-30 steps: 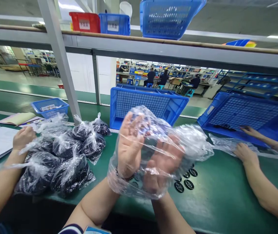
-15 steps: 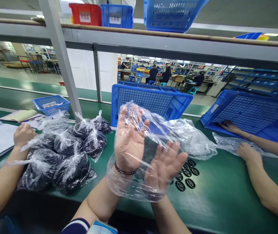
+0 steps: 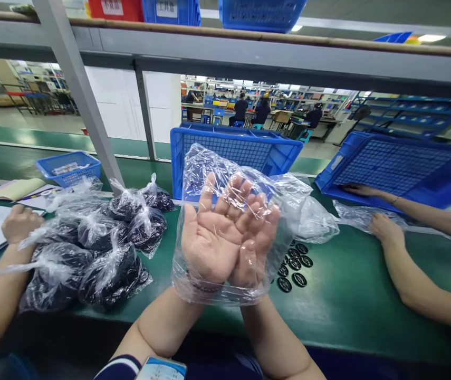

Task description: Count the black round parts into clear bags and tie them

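A clear plastic bag (image 3: pixel 198 162) surrounds both of my hands, its mouth around my wrists and its closed end past my fingertips. Inside it, my left hand (image 3: pixel 213 240) lies palm up with fingers extended. My right hand (image 3: pixel 255 240) is beside it, inner edges touching, fingers stretched and slightly curled; nothing rests in either palm. Beyond the bag on the right lies a heap of clear plastic bags (image 3: pixel 316 217). Several black oval pieces with an embossed pattern (image 3: pixel 299 279) lie on the green tabletop (image 3: pixel 339 295), just right of my right hand.
Several tied bags of black parts (image 3: pixel 108 279) stand at left, near a co-worker's fist (image 3: pixel 21 224) and a small blue basket (image 3: pixel 69 171). A blue crate (image 3: pixel 175 163) leans ahead. At right, another person's hand (image 3: pixel 387 227) touches clear plastic by a second crate (image 3: pixel 411 158).
My hands have come together and levelled inside the bag, with the palms turned further upward. The bag's far end has spread out flatter. The view has shifted slightly right and down.
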{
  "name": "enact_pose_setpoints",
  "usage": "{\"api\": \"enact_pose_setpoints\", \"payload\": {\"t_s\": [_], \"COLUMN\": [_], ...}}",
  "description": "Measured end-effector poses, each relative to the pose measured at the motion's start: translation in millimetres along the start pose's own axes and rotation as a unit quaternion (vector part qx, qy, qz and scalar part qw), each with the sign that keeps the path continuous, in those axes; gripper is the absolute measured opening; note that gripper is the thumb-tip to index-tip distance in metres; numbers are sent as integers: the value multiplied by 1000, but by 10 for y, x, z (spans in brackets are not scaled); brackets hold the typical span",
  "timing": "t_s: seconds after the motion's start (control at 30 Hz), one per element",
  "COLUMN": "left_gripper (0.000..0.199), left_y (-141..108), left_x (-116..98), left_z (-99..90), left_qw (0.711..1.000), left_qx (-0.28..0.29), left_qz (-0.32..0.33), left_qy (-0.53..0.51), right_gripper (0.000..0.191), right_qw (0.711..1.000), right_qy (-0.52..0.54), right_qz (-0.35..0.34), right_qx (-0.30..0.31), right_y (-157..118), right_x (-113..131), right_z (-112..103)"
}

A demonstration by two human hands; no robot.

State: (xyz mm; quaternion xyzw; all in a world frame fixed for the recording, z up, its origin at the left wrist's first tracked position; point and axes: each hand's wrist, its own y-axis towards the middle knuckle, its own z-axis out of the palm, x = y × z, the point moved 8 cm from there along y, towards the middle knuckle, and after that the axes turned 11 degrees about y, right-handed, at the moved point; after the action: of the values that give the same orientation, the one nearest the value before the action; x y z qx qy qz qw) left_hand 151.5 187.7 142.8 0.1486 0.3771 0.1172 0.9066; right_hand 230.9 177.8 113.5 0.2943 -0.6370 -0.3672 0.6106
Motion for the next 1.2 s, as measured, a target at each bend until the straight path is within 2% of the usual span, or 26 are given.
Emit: {"api": "enact_pose_setpoints", "payload": {"t_s": [0.1,0.17,0.3,0.37,0.43,0.5,0.6,0.67,0.73,0.77,0.8,0.83,0.9,0.97,1.0,1.03,1.07,1.13,1.2], "left_gripper": [53,52,60,56,48,46,47,40,41,43,46,48,43,42,44,44,44,43,41], "left_y": [14,-11,-130,-170,-161,-124,-160,-316,-572,-718,-859,-997,-1275,-1592,-1724,-1805,-1839,-1824,-1736], "left_x": [-135,-150,20,35,8,41,215,353,503,572,626,662,688,614,524,411,286,66,14], "left_z": [-170,-257,-259,-293,-396,-503,-642,-806,-1005,-1096,-1154,-1184,-1103,-951,-901,-873,-857,-824,-787], "left_qw": [997,994,998,997,996,997,996,990,972,957,938,908,827,749,719,695,670,599,520], "left_qx": [-36,-59,-37,-30,-47,-57,-63,-99,-128,-126,-97,-52,110,285,338,357,346,272,220], "left_qz": [58,81,41,36,39,16,-24,-17,-11,-11,-4,8,73,171,215,253,289,356,359], "left_qy": [40,48,40,54,58,51,55,103,197,261,332,415,547,573,567,571,590,664,743], "right_gripper": [63,65,78,75,67,65,75,80,77,76,76,76,79,82,82,81,78,69,62], "right_qw": [995,995,1000,999,998,999,987,974,964,961,958,955,947,929,915,897,875,828,804], "right_qy": [55,60,-10,-16,2,-3,-44,-57,-55,-49,-40,-30,-8,15,28,42,59,85,93], "right_qz": [-32,-35,-2,-10,-36,-43,10,61,110,132,151,169,198,228,248,269,288,312,314], "right_qx": [-73,-76,-24,-40,-54,7,157,212,236,239,240,242,253,290,316,348,385,458,496], "right_y": [53,11,-113,-127,-126,-142,-269,-353,-377,-365,-342,-317,-285,-328,-387,-471,-577,-809,-984], "right_x": [54,74,3,-31,-29,-20,-47,-84,-139,-179,-227,-285,-426,-590,-679,-765,-837,-945,-1027], "right_z": [-147,-152,-38,-82,-160,-127,57,142,200,224,251,286,388,551,644,742,839,995,1075]}}
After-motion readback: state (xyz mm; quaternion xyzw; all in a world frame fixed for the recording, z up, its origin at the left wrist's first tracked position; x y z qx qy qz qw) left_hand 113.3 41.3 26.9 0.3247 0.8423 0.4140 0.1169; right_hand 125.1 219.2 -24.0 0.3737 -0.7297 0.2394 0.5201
